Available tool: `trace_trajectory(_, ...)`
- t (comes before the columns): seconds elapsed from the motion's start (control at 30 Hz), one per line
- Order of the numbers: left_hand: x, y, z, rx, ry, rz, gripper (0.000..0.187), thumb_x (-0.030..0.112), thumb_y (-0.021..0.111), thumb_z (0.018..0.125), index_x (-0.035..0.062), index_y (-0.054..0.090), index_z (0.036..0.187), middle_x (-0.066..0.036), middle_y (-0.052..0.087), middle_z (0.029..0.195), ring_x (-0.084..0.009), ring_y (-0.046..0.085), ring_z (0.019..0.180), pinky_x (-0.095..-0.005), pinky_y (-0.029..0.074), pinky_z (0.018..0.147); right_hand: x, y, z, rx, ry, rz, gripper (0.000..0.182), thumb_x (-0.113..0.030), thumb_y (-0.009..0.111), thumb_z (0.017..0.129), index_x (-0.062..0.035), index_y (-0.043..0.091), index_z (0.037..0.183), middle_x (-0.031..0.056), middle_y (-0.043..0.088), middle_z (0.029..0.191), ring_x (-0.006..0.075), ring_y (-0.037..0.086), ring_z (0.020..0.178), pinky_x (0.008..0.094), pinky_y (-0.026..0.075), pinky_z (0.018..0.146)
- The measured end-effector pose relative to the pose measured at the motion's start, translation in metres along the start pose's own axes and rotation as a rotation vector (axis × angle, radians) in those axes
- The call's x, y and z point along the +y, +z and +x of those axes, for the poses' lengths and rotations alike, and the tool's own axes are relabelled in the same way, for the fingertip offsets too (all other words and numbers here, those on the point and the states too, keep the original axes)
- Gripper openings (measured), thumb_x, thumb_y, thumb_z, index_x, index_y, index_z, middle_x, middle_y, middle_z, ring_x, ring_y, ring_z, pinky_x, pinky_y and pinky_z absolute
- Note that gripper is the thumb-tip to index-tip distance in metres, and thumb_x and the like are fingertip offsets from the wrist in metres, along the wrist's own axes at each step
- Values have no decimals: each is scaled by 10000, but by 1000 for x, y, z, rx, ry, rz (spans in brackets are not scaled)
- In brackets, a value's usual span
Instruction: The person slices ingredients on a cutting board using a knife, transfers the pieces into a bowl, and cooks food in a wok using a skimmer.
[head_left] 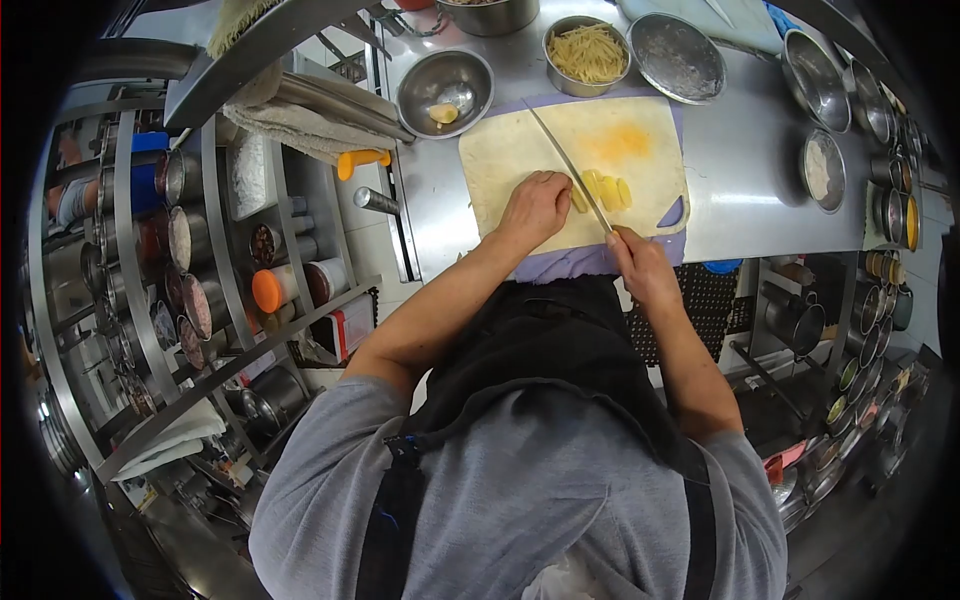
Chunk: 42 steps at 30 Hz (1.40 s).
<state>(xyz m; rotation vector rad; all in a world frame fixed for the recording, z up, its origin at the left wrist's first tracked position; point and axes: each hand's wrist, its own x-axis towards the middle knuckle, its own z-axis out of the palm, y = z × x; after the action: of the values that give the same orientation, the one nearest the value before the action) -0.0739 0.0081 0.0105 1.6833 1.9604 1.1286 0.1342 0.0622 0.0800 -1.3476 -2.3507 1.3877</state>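
A pale cutting board [505,160] lies on a purple cloth [570,264] on the steel counter. My right hand [645,268] is closed round the handle of a long knife [572,172], whose blade points up and to the left across the board. Left of the blade, my left hand [538,208] rests on the board with curled fingers against a yellow piece [579,199], partly hidden by them. Several yellow slices [609,190] lie just right of the blade. An orange-yellow stain [618,142] marks the board above them.
Beyond the board stand a steel bowl [446,93] with a yellow piece in it, a bowl of yellow strips [587,56] and a wet steel bowl [677,58]. A bowl with white contents [822,171] is at the right. Racks of containers flank both sides.
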Motion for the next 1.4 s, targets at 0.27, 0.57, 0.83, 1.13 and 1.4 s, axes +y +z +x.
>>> trace_trajectory(0.27, 0, 0, 1, -2, 8, -1, 81, 26, 646, 812, 17, 634, 892, -158, 670, 862, -371, 634, 843, -453, 513, 742, 15, 24, 26, 32, -78, -41, 308, -284, 561, 1003, -7, 667, 1086, 294, 655, 843, 480, 634, 824, 511, 496, 713)
trace_trajectory(0.57, -3, 2, -1, 8, 7, -13, 85, 16, 644, 811, 18, 637, 896, -155, 672, 863, -368, 635, 830, -455, 514, 738, 2, -1, -9, -13, 11, 41, 300, -283, 556, 1003, -12, 668, 1060, 295, 646, 819, 486, 628, 817, 521, 489, 714)
trace_trajectory(0.83, -2, 2, -3, 26, 20, -19, 84, 13, 643, 809, 19, 635, 893, -149, 663, 841, -368, 630, 827, -451, 511, 738, 12, 20, 24, 16, -25, -3, 308, -288, 568, 996, -14, 670, 1093, 302, 645, 837, 488, 625, 826, 514, 493, 715)
trace_trajectory(1.13, -2, 2, 0, 39, 16, -28, 65, 18, 647, 812, 17, 623, 872, -150, 660, 839, -370, 628, 826, -448, 510, 734, 7, 11, 13, -23, 2, 10, 303, -285, 582, 990, -13, 670, 1092, 301, 649, 846, 486, 630, 828, 512, 492, 720)
trace_trajectory(1.4, -1, 3, -2, 46, 0, -18, 69, 21, 646, 815, 21, 636, 883, -152, 668, 844, -368, 631, 824, -449, 515, 734, 5, 10, 15, -11, 33, 70, 307, -284, 564, 1002, -4, 666, 1071, 304, 650, 858, 485, 630, 845, 508, 493, 722)
